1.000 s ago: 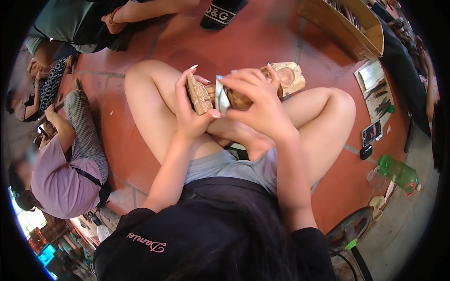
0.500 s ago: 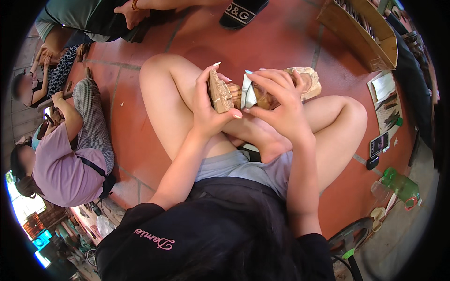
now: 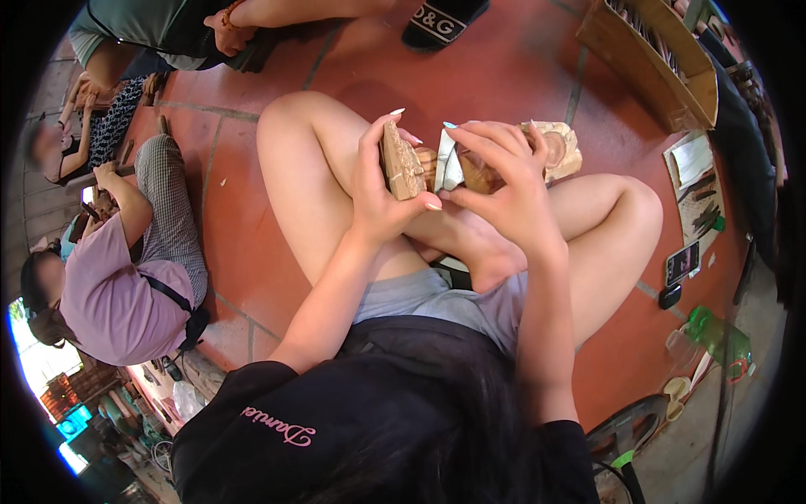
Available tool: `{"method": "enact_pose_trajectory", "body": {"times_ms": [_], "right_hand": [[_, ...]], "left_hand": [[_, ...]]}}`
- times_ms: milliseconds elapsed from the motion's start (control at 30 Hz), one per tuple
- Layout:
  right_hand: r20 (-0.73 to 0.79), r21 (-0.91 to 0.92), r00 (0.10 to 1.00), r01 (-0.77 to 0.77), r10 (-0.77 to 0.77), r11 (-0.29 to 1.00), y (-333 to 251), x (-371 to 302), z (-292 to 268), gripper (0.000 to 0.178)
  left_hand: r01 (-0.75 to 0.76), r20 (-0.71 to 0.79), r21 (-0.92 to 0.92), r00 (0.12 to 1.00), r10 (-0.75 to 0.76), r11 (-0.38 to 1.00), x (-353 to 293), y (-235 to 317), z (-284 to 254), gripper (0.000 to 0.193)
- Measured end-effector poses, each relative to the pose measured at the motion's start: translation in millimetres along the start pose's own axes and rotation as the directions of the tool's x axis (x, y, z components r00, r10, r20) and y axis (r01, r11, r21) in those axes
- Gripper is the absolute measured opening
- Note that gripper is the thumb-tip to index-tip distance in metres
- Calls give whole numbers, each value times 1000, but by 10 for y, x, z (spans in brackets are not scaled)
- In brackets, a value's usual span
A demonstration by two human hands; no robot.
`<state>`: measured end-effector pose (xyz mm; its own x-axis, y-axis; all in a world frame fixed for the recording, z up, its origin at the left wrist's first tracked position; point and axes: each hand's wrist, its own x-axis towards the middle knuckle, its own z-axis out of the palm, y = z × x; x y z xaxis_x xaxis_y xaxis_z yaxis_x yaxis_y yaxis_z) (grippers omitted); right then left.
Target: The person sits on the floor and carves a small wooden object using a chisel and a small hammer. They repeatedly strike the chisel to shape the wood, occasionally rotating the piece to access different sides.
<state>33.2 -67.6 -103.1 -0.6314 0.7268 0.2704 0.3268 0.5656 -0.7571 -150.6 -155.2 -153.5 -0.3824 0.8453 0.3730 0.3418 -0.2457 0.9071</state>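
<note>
A carved wooden piece (image 3: 405, 164) lies crosswise in front of me above my crossed legs, with rough blocky ends and a smoother, rounded brown middle. My left hand (image 3: 378, 189) grips its left end, thumb on the near side and fingers round the far side. A folded pale grey-white sheet (image 3: 450, 160), perhaps sandpaper, is pinched in my right hand (image 3: 508, 168) and rests against the carving's middle. The fingers of that hand arch over the wood and hide part of it. The carving's right end (image 3: 561, 151) shows beyond them.
A cardboard box (image 3: 663, 63) of thin tools stands at the far right. Below it are hand tools on paper (image 3: 697, 193), a phone (image 3: 683, 263) and a green bottle (image 3: 719, 340). A person in a pink shirt (image 3: 126, 298) sits at the left; another person (image 3: 151, 38) is at the far left.
The whole scene has shifted slightly to the right in the view. Both hands keep nearly the same hold on the carving and the folded sheet.
</note>
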Motion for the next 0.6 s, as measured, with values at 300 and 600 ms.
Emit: {"method": "enact_pose_trajectory", "body": {"times_ms": [300,600], "right_hand": [[54,32,998,9,-11,999,9,-8,-11,56],[135,34,991,11,-15,999,24,-14,-42,61]], "left_hand": [[9,-3,-33,1000,-9,999,-2,8,10,120],[-6,-5,-30,1000,5,1000,-22,-29,3,120]]}}
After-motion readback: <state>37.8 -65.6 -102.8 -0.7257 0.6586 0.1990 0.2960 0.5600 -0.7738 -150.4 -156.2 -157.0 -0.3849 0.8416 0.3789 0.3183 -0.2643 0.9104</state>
